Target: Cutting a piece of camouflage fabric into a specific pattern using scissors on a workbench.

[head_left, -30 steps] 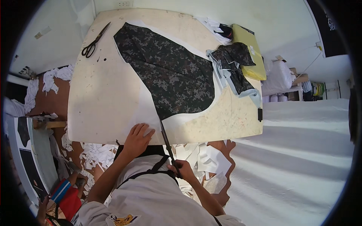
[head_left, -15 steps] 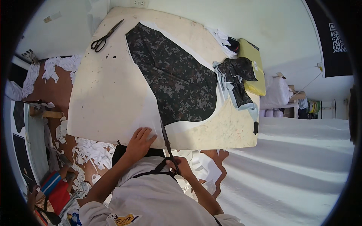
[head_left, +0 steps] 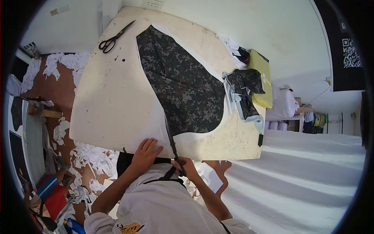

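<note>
Right hand is curled around the black scissors' handles, blades along the camo piece's near end on the tabletop. Left hand lies pretty flat, palm down, gripping nothing, by the front edge.

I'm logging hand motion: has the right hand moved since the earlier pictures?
Yes: judged against the table, the right hand, gripping black scissors, has moved forward, closer to its near edge.
</note>
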Tool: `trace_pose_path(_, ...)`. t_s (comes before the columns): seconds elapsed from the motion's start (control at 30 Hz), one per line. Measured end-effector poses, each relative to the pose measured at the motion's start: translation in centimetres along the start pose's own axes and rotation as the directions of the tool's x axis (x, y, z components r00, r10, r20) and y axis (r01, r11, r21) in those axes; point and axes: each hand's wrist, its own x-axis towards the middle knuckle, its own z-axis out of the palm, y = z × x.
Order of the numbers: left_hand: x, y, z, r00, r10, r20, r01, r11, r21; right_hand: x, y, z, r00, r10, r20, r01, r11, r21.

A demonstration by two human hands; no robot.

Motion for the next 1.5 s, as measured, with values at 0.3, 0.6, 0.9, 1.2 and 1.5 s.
trace_pose_path(0.3,-0.4,0.1,0.5,0.999,-0.004,-0.04,0.004,1.0,0.009,1.5,-1.6,-0.7,1.0,-0.01,0.007,0.01,1.0,-0.021)
trace_pose_path(0.6,-0.6,0.2,0.5,0.998,-0.026,-0.054,0.027,1.0,0.008,2.7,-4.1,-2.9,0.997,-0.006,0.072,0.01,0.999,-0.052)
trace_pose_path(0.9,-0.5,0.2,0.1,0.999,-0.014,-0.032,0.014,1.0,-0.001,4.1,-5.9,-5.6,0.997,0.018,0.08,0.003,0.968,-0.253)
trace_pose_path(1.2,-0.3,0.2,-0.4,0.999,-0.045,-0.02,0.044,0.998,-0.044,7.2,-8.3,-6.3,0.992,-0.009,0.124,0.047,0.951,-0.307)
trace_pose_path(1.5,-0.4,0.0,0.0,1.0,-0.012,0.02,0.012,1.0,-0.008,8.3,-10.3,-5.0,0.992,-0.022,0.127,0.054,0.967,-0.248)
